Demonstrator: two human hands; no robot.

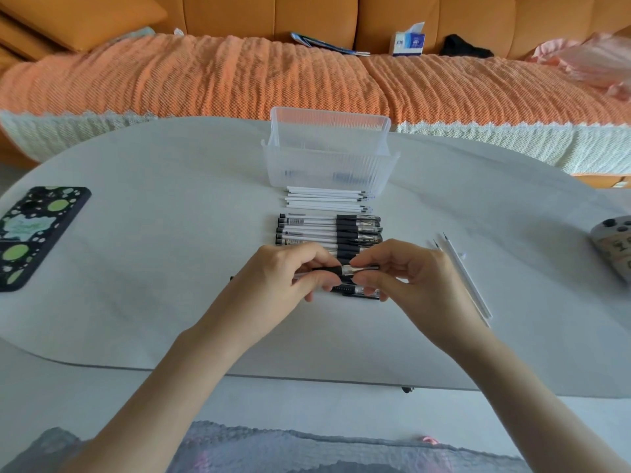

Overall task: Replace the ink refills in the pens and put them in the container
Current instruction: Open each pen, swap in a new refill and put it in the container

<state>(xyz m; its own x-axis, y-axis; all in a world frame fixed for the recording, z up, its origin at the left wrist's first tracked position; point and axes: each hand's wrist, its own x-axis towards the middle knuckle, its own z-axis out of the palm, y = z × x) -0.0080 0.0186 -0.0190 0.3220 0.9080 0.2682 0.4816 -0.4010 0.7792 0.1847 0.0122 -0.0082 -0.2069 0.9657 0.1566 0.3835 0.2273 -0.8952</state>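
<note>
Both hands hold one black-and-clear pen (345, 269) level above the table. My left hand (280, 273) grips its barrel and black grip section. My right hand (406, 273) pinches the clear tip end between thumb and fingers. Beneath and beyond the hands lies a row of several similar pens (327, 230). Farther back, several white refills (326, 199) lie side by side. Behind them stands a clear ribbed plastic container (329, 155) with dark items dimly visible inside. Two white refills (464, 278) lie apart on the right.
A phone in a black-and-green case (34, 230) lies at the table's left. A small grey object (614, 247) sits at the right edge. Behind the white table (153, 233) is an orange sofa with a tissue box (408, 40).
</note>
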